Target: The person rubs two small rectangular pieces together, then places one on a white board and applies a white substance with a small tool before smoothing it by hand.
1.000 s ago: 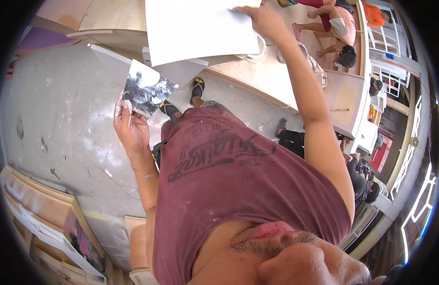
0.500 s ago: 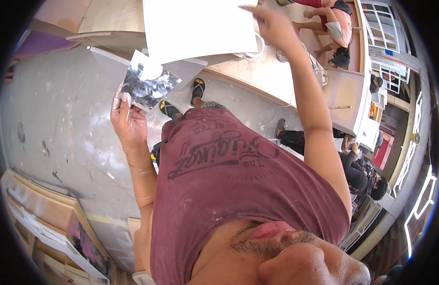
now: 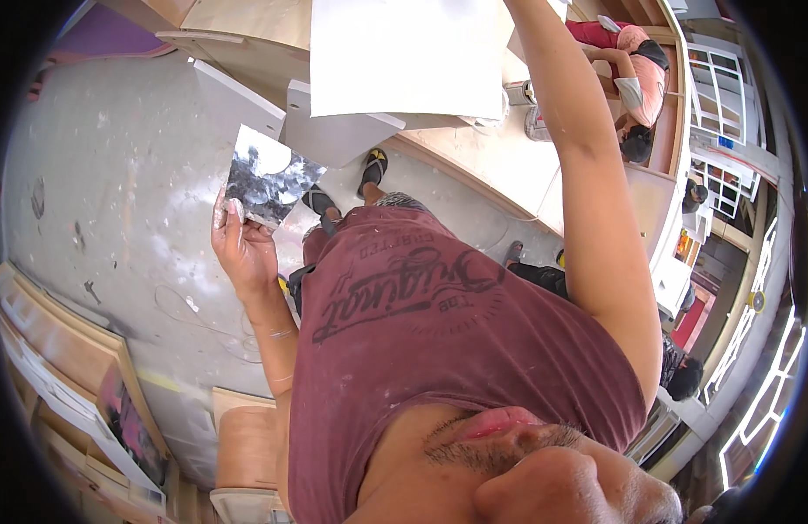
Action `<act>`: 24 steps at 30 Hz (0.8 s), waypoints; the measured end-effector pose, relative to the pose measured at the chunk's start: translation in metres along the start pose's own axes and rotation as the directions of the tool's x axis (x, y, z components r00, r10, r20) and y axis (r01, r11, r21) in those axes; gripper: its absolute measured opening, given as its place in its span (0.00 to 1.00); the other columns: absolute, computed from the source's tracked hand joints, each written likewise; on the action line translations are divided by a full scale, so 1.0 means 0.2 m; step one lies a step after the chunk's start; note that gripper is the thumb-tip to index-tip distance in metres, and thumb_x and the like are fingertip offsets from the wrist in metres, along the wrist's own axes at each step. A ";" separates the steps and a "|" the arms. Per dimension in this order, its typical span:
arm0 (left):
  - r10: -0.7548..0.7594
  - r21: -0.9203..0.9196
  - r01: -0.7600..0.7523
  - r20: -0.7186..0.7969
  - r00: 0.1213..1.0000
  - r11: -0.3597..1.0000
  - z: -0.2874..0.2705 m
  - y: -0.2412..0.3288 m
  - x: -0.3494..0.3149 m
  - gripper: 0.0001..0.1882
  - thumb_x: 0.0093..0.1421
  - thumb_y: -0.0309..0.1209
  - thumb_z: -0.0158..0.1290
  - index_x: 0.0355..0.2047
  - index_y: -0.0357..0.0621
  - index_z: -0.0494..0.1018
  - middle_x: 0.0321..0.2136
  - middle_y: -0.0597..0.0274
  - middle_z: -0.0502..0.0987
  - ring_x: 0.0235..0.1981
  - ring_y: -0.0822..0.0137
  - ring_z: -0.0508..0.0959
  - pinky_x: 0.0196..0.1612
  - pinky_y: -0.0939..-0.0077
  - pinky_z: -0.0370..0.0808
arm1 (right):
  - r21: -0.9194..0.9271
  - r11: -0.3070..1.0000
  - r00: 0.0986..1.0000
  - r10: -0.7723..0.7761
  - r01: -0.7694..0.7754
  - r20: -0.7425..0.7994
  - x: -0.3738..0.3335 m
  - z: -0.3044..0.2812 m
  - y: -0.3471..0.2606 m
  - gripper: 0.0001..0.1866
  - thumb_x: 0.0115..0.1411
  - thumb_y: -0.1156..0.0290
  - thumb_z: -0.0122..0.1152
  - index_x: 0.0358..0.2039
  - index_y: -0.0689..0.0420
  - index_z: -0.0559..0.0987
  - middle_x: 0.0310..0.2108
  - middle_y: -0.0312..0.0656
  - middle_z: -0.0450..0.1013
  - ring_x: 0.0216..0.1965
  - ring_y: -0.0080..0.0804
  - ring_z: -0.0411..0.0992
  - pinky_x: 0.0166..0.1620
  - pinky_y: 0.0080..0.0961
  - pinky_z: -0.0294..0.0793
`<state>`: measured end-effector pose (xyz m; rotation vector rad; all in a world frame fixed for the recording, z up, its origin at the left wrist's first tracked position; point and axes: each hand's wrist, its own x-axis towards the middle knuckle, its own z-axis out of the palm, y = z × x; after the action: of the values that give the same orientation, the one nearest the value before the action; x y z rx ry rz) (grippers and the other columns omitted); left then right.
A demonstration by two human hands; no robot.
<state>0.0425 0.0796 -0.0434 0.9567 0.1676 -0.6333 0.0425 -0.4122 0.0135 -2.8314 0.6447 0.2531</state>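
Note:
My left hand (image 3: 245, 249) is closed on the lower left edge of a thin square plate (image 3: 269, 188), which is smeared black, grey and white and has a pale round patch near its top. The thumb lies on the plate's face, and white residue coats the fingers. Above and to the right of it, a large white panel (image 3: 404, 57) lies on a wooden surface. My right arm (image 3: 579, 131) stretches up past this panel's right side. The right hand lies beyond the upper edge of the picture, so its fingers are hidden.
Beside the panel's right edge stands a small can (image 3: 519, 92) on a wooden worktop (image 3: 483, 166). A person in a pink shirt (image 3: 646, 83) bends over at the far right. Wooden boards (image 3: 72, 349) are stacked at the lower left. A thin cable (image 3: 203, 325) trails across the grey floor.
My right hand was visible over the panel's right part, with a finger stretched out; it has moved up out of view. The left hand still holds the plate. The whole view has shifted slightly.

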 end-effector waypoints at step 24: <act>-0.080 -0.026 0.089 0.247 0.966 0.996 -0.08 0.01 0.11 0.20 0.68 0.28 0.46 0.56 0.27 0.63 0.44 0.53 0.77 0.39 0.67 0.79 0.37 0.76 0.77 | -0.026 0.999 0.978 0.030 -0.036 -0.205 -1.29 0.43 -0.45 0.29 0.53 0.84 0.48 0.54 0.43 0.76 0.52 0.37 0.75 0.49 0.42 0.74 0.48 0.38 0.76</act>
<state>0.0633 0.0833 -0.0608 0.8300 -0.0008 -0.8192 -0.1574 -0.2062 0.0036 -2.9008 0.7353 -0.0245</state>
